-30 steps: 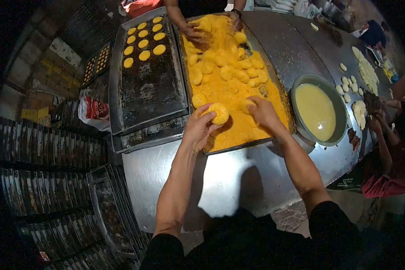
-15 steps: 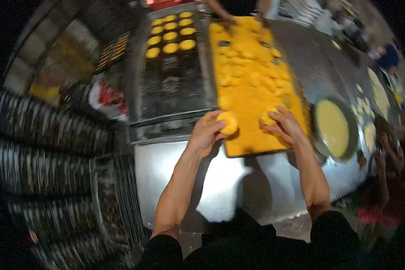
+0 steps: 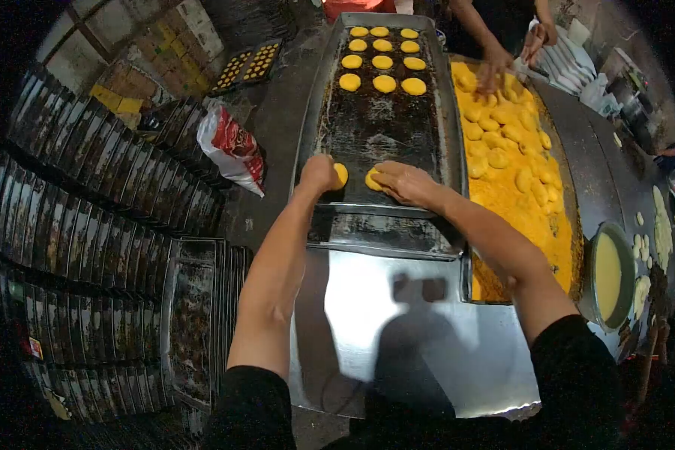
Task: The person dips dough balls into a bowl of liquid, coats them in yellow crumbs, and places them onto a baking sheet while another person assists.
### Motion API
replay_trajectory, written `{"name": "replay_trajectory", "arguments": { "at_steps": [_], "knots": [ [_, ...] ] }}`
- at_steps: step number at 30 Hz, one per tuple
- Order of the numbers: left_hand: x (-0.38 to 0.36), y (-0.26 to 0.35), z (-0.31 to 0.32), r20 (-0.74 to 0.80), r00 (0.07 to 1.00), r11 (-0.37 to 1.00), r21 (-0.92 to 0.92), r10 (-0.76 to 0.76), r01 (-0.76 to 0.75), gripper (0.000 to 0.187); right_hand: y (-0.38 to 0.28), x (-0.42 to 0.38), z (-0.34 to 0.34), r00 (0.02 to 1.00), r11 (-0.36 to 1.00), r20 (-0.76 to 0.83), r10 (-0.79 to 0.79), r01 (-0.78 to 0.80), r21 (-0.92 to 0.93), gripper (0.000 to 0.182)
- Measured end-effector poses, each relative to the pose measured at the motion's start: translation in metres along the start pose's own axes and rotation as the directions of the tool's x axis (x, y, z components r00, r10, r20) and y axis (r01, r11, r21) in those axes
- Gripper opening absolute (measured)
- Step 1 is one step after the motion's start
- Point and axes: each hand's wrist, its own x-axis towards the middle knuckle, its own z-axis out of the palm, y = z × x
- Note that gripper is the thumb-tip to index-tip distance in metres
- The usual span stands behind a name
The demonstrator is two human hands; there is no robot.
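Observation:
Over the near part of a dark metal baking tray [image 3: 382, 135], my left hand [image 3: 319, 174] is closed on a round yellow piece [image 3: 340, 176]. My right hand [image 3: 401, 182], just to its right, has its fingers wrapped round another yellow piece [image 3: 373, 178]. Rows of flat yellow rounds [image 3: 383, 63] lie at the tray's far end. To the right, an orange-crumbed tray [image 3: 514, 217] bears several coated dough pieces [image 3: 496, 157].
A co-worker's hands [image 3: 495, 64] reach over the crumb tray's far end. A bowl of pale liquid [image 3: 609, 277] stands at the right. Stacked trays [image 3: 97, 247] fill the left, near a red and white bag [image 3: 232, 150]. Bare metal tabletop [image 3: 405, 330] lies nearest me.
Both hands have moved from the crumb tray to the dark baking tray, each with a yellow piece. The view has shifted left, so the trays appear further right.

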Motion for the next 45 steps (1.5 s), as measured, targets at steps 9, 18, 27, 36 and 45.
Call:
{"name": "replay_trajectory", "arguments": {
  "at_steps": [9, 18, 27, 36, 45],
  "knots": [
    [-0.034, -0.006, 0.005, 0.346, 0.934, 0.872, 0.428, 0.086, -0.238, 0.094, 0.016, 0.002, 0.009, 0.873, 0.85, 0.43, -0.231, 0.396, -0.346, 0.071],
    [-0.03, -0.004, 0.006, 0.318, 0.894, 0.94, 0.019, 0.317, -0.34, 0.055, -0.026, -0.016, -0.009, 0.999, 0.992, 0.015, 0.043, -0.041, -0.123, 0.043],
    [-0.134, 0.158, 0.093, -0.032, 0.853, 0.824, -0.246, 0.52, -0.511, 0.036, -0.054, -0.312, -0.13, 0.582, 0.541, -0.281, 0.764, -0.813, -0.215, 0.036],
    [-0.117, 0.299, 0.246, 0.479, 0.536, 0.297, 0.488, 0.695, -0.821, 0.033, -0.002, -0.377, -0.157, 0.483, -0.124, 0.218, 0.848, -0.218, 0.968, 0.037],
    [-0.118, 0.271, 0.23, 0.323, 0.874, 0.928, -0.201, 0.364, -0.313, 0.039, -0.028, -0.357, -0.198, 0.561, 0.069, 0.073, 0.825, -0.228, 0.971, 0.049]
  ]
}}
